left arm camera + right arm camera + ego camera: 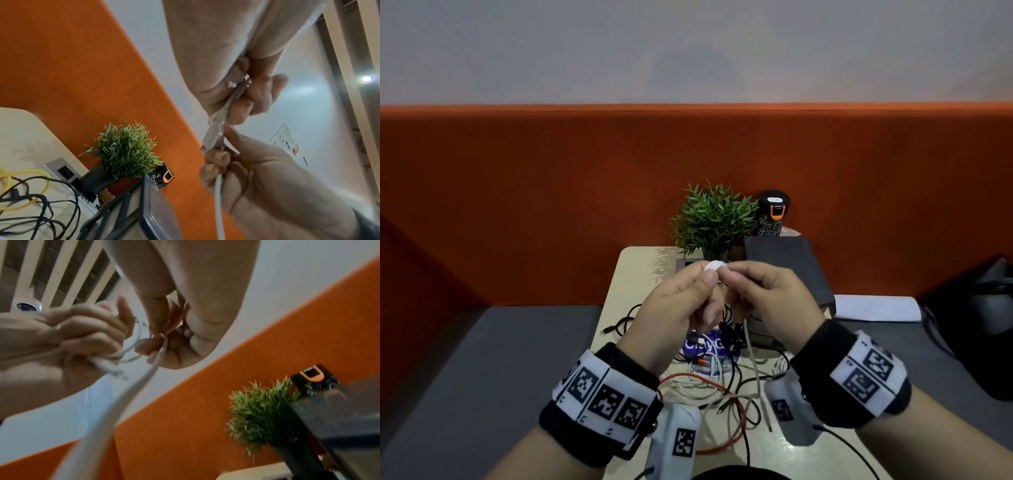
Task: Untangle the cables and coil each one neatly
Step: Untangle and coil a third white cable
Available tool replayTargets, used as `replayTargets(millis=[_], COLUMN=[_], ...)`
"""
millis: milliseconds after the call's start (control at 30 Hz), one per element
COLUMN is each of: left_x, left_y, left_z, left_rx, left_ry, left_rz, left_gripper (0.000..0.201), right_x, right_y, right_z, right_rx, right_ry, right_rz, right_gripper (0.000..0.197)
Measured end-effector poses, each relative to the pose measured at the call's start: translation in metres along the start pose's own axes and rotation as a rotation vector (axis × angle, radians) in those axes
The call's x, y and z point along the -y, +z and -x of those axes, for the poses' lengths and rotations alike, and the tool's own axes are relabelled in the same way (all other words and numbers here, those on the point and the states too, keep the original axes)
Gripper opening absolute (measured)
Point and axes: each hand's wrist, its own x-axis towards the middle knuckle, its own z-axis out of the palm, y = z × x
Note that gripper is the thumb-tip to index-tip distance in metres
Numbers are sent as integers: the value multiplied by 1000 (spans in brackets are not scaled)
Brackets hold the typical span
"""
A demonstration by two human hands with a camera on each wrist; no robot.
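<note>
Both hands are raised above the table, meeting at a small coil of white cable (714,265). My left hand (702,281) pinches the loops of the coil, with its thumb over them. My right hand (738,274) pinches the same cable beside the coil. The free length of the white cable (751,353) hangs from the right hand to the table. In the left wrist view a white connector (214,134) shows between the two hands. The right wrist view is blurred; loops of cable (135,340) show there. A tangle of red, black and white cables (717,389) lies on the table below.
The beige table (633,274) also bears a potted plant (714,219), a black bottle (774,212), a dark box (787,270) and a blue round label (709,346). White paper (876,308) and a black bag (983,315) lie to the right. An orange partition stands behind.
</note>
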Motion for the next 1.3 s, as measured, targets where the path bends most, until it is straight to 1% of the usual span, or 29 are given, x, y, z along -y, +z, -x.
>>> replayTargets(millis=[67, 167, 233, 300, 333, 400, 467, 567, 633, 667, 767, 833, 867, 933, 1000, 1067, 1100, 1200, 1300], left_x=[-3, -9, -14, -17, -18, -16, -10, -1, 2, 2, 6, 10, 11, 12, 11, 9, 8, 4, 2], left_y=[1, 0, -2, -4, -4, -6, -8, -12, -15, -16, -21, -21, -21, -18, -16, -14, -14, -13, -15], left_z=[-1, -4, -5, -7, -8, -10, -11, -12, -11, -11, -12, -11, -10, -8, -6, -4, -3, -2, -1], left_rx=[-5, 2, -15, -47, -63, -98, -134, -180, -176, -171, -161, -126, -94, -16, 19, 41, 59, 109, 111], left_ry=[14, 26, 33, 54, 67, 91, 103, 125, 115, 97, 55, 32, 17, -14, -46, -81, -89, -51, -24], left_rz=[119, 255, 341, 390, 375, 298, 190, -53, -174, -215, -397, -529, -538, -473, -369, -230, -166, -48, 49], left_gripper=[32, 30, 29, 28, 27, 25, 24, 21, 21, 21, 20, 20, 21, 27, 38, 51, 50, 32, 32], right_x=[-7, -11, -16, -20, -21, -19, -15, -12, -6, -1, 15, 25, 29, 36, 38, 38, 38, 34, 23], right_y=[10, 20, 25, 30, 32, 33, 32, 24, 18, 15, 5, -3, -7, -12, -15, -17, -18, -17, -11], right_z=[3, 9, 13, 17, 19, 22, 24, 23, 22, 22, 21, 18, 16, 11, 7, 3, 1, -5, -9], right_rx=[49, 164, 205, 240, 257, 288, 301, 239, 208, 197, 134, 94, 80, 65, 47, -2, -28, -56, -53], right_ry=[71, 135, 146, 153, 157, 143, 119, 57, 41, 40, 2, -70, -119, -235, -332, -390, -400, -390, -346], right_rz=[-79, -142, -103, -88, -89, -60, 2, 218, 280, 297, 406, 490, 531, 600, 592, 530, 490, 411, 364], right_gripper=[32, 36, 46, 47, 48, 49, 40, 30, 17, 14, 15, 14, 13, 7, 3, 9, 14, 17, 16])
